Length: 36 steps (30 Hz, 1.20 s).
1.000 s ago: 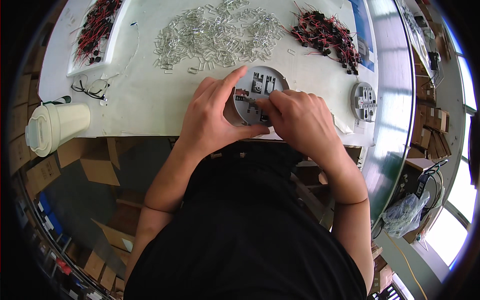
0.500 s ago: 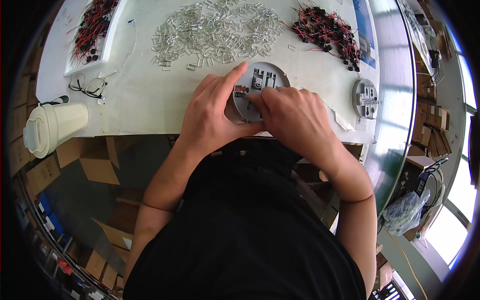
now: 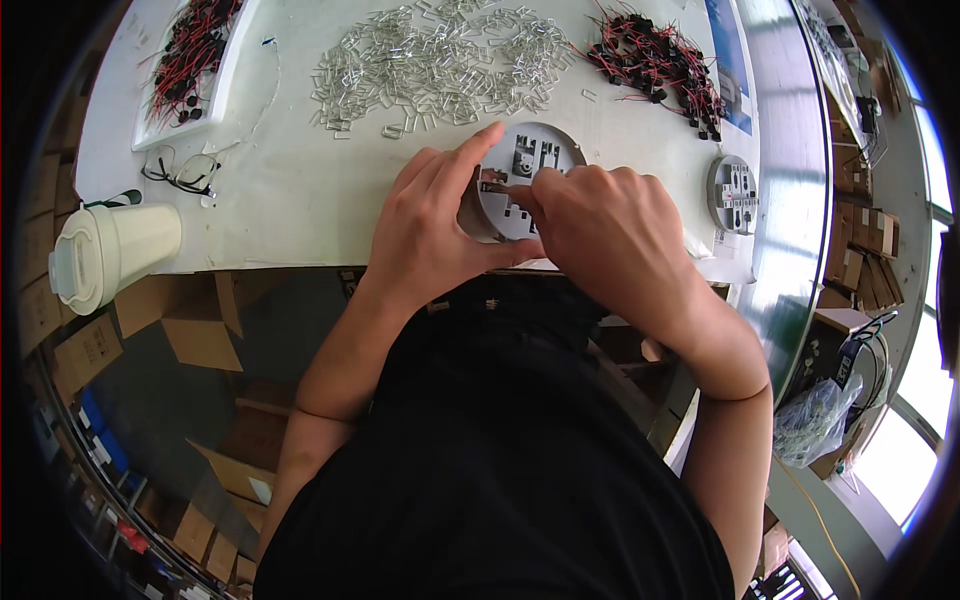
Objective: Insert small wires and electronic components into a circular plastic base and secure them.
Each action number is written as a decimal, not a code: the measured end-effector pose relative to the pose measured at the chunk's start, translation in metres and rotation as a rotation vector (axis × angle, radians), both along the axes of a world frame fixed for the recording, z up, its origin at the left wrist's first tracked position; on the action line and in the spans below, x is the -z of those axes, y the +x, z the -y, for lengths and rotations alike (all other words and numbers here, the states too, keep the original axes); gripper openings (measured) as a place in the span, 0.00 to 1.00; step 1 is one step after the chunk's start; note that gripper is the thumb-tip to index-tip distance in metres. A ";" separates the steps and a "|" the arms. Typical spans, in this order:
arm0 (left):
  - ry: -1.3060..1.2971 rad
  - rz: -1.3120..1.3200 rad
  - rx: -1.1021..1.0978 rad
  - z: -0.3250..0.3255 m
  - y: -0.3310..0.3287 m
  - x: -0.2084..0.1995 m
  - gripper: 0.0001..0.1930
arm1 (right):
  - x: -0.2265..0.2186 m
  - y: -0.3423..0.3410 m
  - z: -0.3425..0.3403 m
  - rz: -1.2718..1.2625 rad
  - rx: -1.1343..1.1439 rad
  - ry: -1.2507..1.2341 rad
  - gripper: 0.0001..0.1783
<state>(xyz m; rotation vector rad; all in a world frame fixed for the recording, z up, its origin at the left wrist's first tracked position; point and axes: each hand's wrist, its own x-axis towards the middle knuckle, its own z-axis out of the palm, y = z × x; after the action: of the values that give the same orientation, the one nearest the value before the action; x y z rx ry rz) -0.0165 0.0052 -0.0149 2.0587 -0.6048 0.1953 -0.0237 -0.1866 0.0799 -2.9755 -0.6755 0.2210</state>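
Note:
A round grey disc with raised fittings and slots [image 3: 540,140] lies near the front edge of the table. My left hand [image 3: 425,215] is curled round its left side, index finger along the rim at the far left and thumb at the near edge. Over the right part of the disc is my right hand [image 3: 610,210], its fingers closed in a pinch. The fingertips press down near the fittings at the disc's left-centre; anything between them is hidden or too small to name.
Small clear U-shaped pieces [image 3: 440,65] are heaped beyond the disc. Black parts with red wires lie in a pile [image 3: 660,70] at the far right and in a white tray [image 3: 218,95] at left. Glasses [image 3: 185,172], a cream jug [image 3: 135,245] and a second grey disc [image 3: 733,195] stand nearby.
My right hand has shifted slightly to the right, its elbow swinging outward. The whole scene sits a little further right in the picture. My left hand keeps its hold on the disc.

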 end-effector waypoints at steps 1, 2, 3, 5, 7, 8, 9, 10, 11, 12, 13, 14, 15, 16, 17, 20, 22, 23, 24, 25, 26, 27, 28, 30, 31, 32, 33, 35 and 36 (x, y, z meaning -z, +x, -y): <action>-0.003 0.008 -0.004 0.000 0.000 0.000 0.54 | 0.001 0.000 0.001 0.000 -0.001 0.002 0.16; -0.006 0.016 -0.010 0.000 -0.001 0.001 0.54 | 0.003 -0.001 0.002 0.013 -0.013 -0.003 0.15; -0.003 0.017 -0.011 -0.001 -0.002 0.001 0.54 | 0.007 -0.002 0.003 0.026 -0.026 -0.007 0.15; -0.011 0.029 -0.008 -0.001 -0.003 0.001 0.54 | 0.012 -0.006 0.005 0.045 -0.026 -0.012 0.14; -0.026 0.052 0.032 0.003 0.000 -0.004 0.55 | 0.015 -0.010 0.012 0.028 -0.006 0.051 0.14; 0.012 -0.022 0.016 0.001 -0.002 -0.008 0.54 | 0.016 -0.014 0.018 0.027 0.016 0.078 0.14; 0.051 -0.094 0.005 -0.003 -0.005 -0.013 0.54 | 0.021 -0.016 0.019 0.046 0.056 0.066 0.14; 0.074 -0.160 0.037 0.002 -0.002 -0.014 0.54 | 0.030 -0.018 0.021 0.034 0.082 0.161 0.11; 0.018 -0.195 0.060 -0.001 -0.003 -0.017 0.52 | 0.036 -0.018 0.023 0.033 0.100 0.265 0.10; -0.033 -0.237 0.076 -0.012 -0.005 -0.016 0.50 | 0.044 -0.018 0.020 0.012 0.135 0.275 0.12; -0.054 -0.284 0.103 -0.022 -0.004 -0.013 0.46 | 0.049 -0.018 0.022 -0.008 0.174 0.288 0.14; -0.067 -0.331 0.121 -0.029 -0.002 -0.009 0.42 | 0.049 -0.022 0.026 0.057 0.151 0.447 0.16; -0.112 -0.380 0.122 -0.029 0.001 -0.005 0.37 | 0.048 -0.030 0.029 0.135 0.118 0.595 0.19; -0.144 -0.440 0.110 -0.026 0.005 -0.002 0.32 | 0.048 -0.038 0.030 0.166 0.163 0.580 0.19; -0.134 -0.422 0.143 -0.030 0.009 0.005 0.32 | 0.050 -0.045 0.025 0.252 0.081 0.507 0.21; -0.286 -0.406 0.221 -0.020 0.019 0.015 0.21 | 0.060 -0.049 0.027 0.464 0.035 0.444 0.25; -0.347 -0.376 0.115 -0.001 0.010 -0.005 0.17 | 0.053 -0.045 0.032 0.681 0.037 0.490 0.27; -0.380 -0.358 0.051 0.005 0.008 -0.011 0.15 | 0.043 -0.043 0.042 0.694 0.036 0.494 0.27; -0.376 -0.345 0.049 0.007 0.009 -0.013 0.15 | 0.030 -0.042 0.061 0.614 0.146 0.483 0.27; -0.328 -0.299 0.059 0.009 0.009 -0.015 0.14 | 0.017 -0.039 0.086 0.532 0.248 0.466 0.28; -0.278 -0.252 0.063 0.010 0.010 -0.015 0.13 | 0.014 -0.027 0.118 0.788 0.338 0.677 0.27; -0.227 -0.205 0.067 0.009 0.010 -0.016 0.13 | 0.019 -0.018 0.166 0.773 0.518 0.654 0.22; -0.227 -0.189 0.051 0.004 0.008 -0.017 0.13 | 0.014 -0.010 0.229 0.708 0.631 0.698 0.15; -0.240 -0.298 0.023 0.000 0.003 -0.014 0.11 | 0.031 -0.005 0.365 0.750 0.938 0.902 0.13; -0.243 -0.355 0.001 -0.004 0.001 -0.012 0.10 | 0.030 -0.012 0.423 0.756 1.176 0.654 0.17; -0.250 -0.347 -0.002 -0.010 0.001 -0.006 0.10 | 0.042 -0.029 0.497 0.622 1.304 0.577 0.23; -0.235 -0.358 0.003 -0.018 0.004 0.003 0.10 | 0.058 -0.049 0.565 0.605 1.349 0.291 0.27; -0.192 -0.393 -0.019 -0.030 0.003 0.013 0.09 | 0.085 -0.076 0.611 0.418 1.404 0.002 0.29; -0.195 -0.395 -0.029 -0.029 0.002 0.016 0.09 | 0.095 -0.077 0.616 0.415 1.394 0.001 0.29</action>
<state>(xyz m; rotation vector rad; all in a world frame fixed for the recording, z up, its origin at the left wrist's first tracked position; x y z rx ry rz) -0.0141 0.0337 -0.0308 1.8486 -0.2995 -0.1312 -0.1004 -0.8030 -0.0153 -2.7044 1.3722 -0.4815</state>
